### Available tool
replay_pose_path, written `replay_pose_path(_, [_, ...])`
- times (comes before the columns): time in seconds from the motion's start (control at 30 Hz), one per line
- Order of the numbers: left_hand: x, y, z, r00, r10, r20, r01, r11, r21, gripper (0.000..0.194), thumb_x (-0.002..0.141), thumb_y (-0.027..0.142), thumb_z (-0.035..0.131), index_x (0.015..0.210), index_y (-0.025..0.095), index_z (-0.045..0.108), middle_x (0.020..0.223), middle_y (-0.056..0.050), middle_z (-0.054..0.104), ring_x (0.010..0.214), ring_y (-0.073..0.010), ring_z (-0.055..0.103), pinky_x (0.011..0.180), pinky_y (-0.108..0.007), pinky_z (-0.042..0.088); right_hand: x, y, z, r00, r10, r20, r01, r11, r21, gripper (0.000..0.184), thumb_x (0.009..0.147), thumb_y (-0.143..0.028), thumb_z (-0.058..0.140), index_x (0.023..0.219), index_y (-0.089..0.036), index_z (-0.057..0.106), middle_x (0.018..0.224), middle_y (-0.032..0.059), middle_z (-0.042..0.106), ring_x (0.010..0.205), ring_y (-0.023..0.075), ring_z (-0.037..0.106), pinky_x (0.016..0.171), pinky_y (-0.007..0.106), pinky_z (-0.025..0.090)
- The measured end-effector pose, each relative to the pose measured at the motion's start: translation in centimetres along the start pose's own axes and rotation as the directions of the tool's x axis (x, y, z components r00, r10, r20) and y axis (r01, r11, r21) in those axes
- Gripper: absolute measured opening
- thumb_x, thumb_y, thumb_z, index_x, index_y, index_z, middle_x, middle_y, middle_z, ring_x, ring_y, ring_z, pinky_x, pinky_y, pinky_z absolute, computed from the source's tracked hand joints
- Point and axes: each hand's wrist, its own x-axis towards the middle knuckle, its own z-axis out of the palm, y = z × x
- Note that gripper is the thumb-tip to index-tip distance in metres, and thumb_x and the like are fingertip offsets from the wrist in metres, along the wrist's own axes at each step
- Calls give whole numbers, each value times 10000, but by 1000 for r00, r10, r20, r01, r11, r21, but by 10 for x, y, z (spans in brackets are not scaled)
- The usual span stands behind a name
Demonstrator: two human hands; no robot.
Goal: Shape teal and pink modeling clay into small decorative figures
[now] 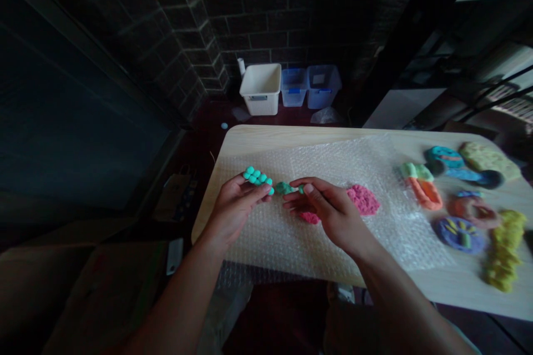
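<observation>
My left hand (235,202) is closed on a small cluster of turquoise clay balls (257,176), stuck together in rows, held up above the table. Facing it, my right hand (328,205) pinches a small piece of turquoise clay (301,189) between thumb and fingers. Between the hands a green clay lump (285,188) lies on the bubble wrap (266,233). Under and behind my right hand are a pink clay lump (363,199) with a bumpy surface and a smaller pink piece (310,217), partly hidden by the fingers.
Clay shapes stand on the right of the wooden table (416,136): an orange and green piece (423,191), a purple disc (460,234), a yellow wavy strip (506,249) and several more. Beyond the far edge, a white bin (261,89) and two blue clear boxes (323,86) sit on the floor.
</observation>
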Motion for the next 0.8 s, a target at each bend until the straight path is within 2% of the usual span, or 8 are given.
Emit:
replay_pose_path(0.1, [0, 1, 0, 1000, 5, -1, -5, 1000, -1, 320, 674, 243, 991, 855, 145, 747, 884, -50, 757, 834, -167, 705, 762, -297, 600, -3, -5, 3, 997, 3, 71, -8, 998, 64, 331, 980, -506, 772, 1100, -198, 755, 1014, 105, 853, 883, 208, 825, 786, 340, 668])
replay_pose_path(0.2, [0, 1, 0, 1000, -1, 0, 1, 1000, 5, 322, 669, 250, 996, 843, 142, 748, 876, -51, 761, 826, -168, 709, 764, -300, 604, -6, -10, 4, 991, -27, 133, 16, 996, 85, 262, 906, -371, 881, 1058, -199, 753, 1000, 85, 850, 879, 185, 814, 791, 309, 660])
replay_pose_path(0.37, [0, 2, 0, 1000, -5, -3, 5, 1000, 5, 326, 663, 236, 999, 843, 145, 743, 880, -46, 754, 824, -167, 704, 764, -303, 606, -6, -10, 5, 992, -51, 117, 43, 996, 74, 338, 735, -302, 1005, 868, -217, 706, 835, 25, 801, 801, 183, 790, 759, 319, 658])
replay_pose_path(0.43, [0, 2, 0, 1000, -3, -5, 3, 1000, 3, 320, 670, 234, 994, 851, 145, 746, 888, -46, 750, 827, -165, 701, 761, -301, 606, -6, -8, 5, 993, -68, 99, 63, 997, 54, 385, 685, -304, 1032, 830, -218, 685, 753, -4, 755, 715, 164, 752, 682, 296, 635])
replay_pose_path(0.53, [0, 1, 0, 1000, 1, -4, -1, 1000, 1, 310, 674, 239, 991, 844, 148, 748, 887, -44, 745, 828, -166, 698, 758, -300, 606, -6, -8, 6, 993, -93, 72, 94, 995, -20, 404, 652, -324, 1047, 779, -211, 681, 652, -40, 670, 558, 112, 613, 531, 246, 523])
replay_pose_path(0.6, [-1, 1, 0, 1000, 1, -1, -1, 1000, 2, 309, 672, 245, 993, 837, 146, 751, 882, -46, 745, 831, -166, 699, 756, -296, 605, -6, -8, 7, 993, -99, 68, 104, 993, -64, 389, 668, -353, 1039, 768, -204, 693, 638, -40, 652, 530, 103, 567, 491, 240, 464])
replay_pose_path(0.67, [-1, 1, 0, 1000, 0, -1, 0, 1000, -2, 316, 668, 248, 997, 842, 144, 754, 879, -48, 750, 834, -165, 702, 756, -293, 605, -6, -7, 6, 991, -102, 82, 109, 990, -90, 337, 751, -389, 991, 829, -197, 725, 653, -27, 669, 540, 108, 576, 499, 245, 460])
replay_pose_path(0.8, [0, 0, 0, 1000, -6, -3, 6, 1000, -18, 319, 665, 237, 998, 847, 149, 752, 883, -46, 764, 836, -163, 711, 752, -289, 602, -4, -5, 4, 988, -133, 83, 143, 980, -138, 306, 967, -423, 802, 1163, -189, 771, 778, 13, 739, 660, 132, 657, 617, 270, 545])
